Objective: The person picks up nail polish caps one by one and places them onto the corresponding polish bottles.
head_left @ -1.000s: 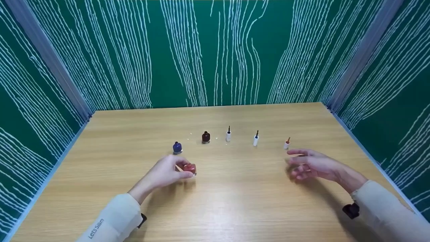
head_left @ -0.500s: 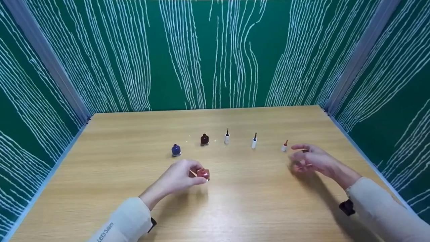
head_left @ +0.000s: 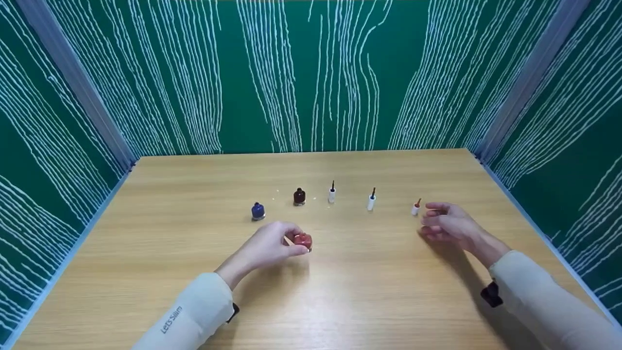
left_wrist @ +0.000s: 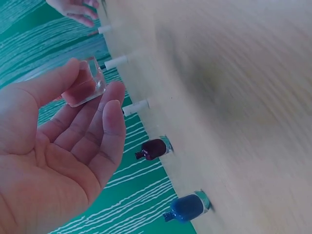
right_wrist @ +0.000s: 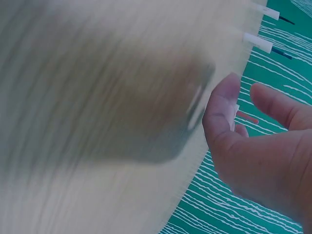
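Between thumb and fingers, my left hand [head_left: 272, 245] pinches a red nail polish bottle [head_left: 303, 240] with no cap on it, above the table. The left wrist view shows the clear glass base of this bottle [left_wrist: 84, 87]. At the right, my right hand [head_left: 452, 226] holds nothing, its fingers loosely bent beside a short white cap with a red brush [head_left: 416, 208]. In the right wrist view, the fingers partly hide that cap [right_wrist: 235, 116]. A blue polish bottle [head_left: 258, 211] and a dark red one [head_left: 299, 196] stand uncapped behind my left hand.
Two more white caps stand brush-up on the wooden table [head_left: 359, 301]: one at the middle [head_left: 332, 192], another cap [head_left: 371, 200] to its right. Small white specks lie near the dark red bottle. Green walls with white wavy lines enclose the table's back and sides.
My left hand has carried the red nail polish bottle to the right, away from the blue bottle. My right hand has shifted slightly forward beside the red-brush cap.
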Demonstrator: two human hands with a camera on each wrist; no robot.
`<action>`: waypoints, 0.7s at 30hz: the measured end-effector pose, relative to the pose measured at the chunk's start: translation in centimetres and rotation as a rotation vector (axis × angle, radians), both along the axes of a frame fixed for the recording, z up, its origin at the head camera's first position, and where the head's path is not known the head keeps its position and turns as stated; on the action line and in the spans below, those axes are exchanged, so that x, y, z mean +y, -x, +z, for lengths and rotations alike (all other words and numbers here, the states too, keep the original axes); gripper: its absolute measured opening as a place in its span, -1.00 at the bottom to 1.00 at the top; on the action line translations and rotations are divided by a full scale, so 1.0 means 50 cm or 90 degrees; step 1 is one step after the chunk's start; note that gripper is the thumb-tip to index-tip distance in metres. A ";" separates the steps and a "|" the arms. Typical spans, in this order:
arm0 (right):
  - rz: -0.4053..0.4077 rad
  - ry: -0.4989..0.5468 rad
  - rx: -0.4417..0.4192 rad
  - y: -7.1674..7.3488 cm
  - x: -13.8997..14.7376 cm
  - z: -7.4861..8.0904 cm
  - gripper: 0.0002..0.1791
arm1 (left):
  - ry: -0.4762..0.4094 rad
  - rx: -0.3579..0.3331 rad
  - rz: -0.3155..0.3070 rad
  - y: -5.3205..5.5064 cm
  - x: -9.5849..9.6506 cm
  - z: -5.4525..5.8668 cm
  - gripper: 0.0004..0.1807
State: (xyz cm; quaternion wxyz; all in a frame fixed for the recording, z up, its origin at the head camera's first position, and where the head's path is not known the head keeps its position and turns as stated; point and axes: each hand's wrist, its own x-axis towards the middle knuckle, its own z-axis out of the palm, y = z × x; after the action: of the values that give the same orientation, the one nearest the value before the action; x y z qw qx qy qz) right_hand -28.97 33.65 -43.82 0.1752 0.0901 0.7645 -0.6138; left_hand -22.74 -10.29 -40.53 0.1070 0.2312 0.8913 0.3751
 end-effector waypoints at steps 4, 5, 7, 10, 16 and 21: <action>-0.015 -0.006 -0.009 0.011 -0.006 0.000 -0.19 | 0.004 -0.014 0.008 0.003 0.008 0.005 -0.78; -0.017 -0.007 -0.009 0.013 -0.007 0.000 -0.19 | 0.004 -0.019 0.009 0.003 0.012 0.006 -0.78; -0.026 -0.005 -0.012 0.018 -0.009 0.001 -0.21 | 0.001 -0.026 0.003 0.004 0.022 0.006 -0.78; -0.045 0.012 -0.017 0.025 -0.013 -0.001 -0.24 | -0.005 -0.027 -0.010 0.004 0.035 0.005 -0.80; -0.057 0.037 -0.028 0.035 -0.021 -0.010 -0.24 | -0.003 -0.016 -0.018 0.004 0.042 -0.002 -0.84; -0.068 0.046 -0.025 0.041 -0.017 -0.015 -0.23 | -0.002 -0.011 -0.015 0.008 0.041 -0.007 -0.83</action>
State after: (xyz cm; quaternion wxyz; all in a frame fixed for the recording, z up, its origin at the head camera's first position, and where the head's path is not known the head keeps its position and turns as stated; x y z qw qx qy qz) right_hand -31.01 32.78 -44.59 0.1605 0.1367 0.7323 -0.6475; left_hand -23.16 -8.24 -40.89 0.1183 0.2387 0.8869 0.3774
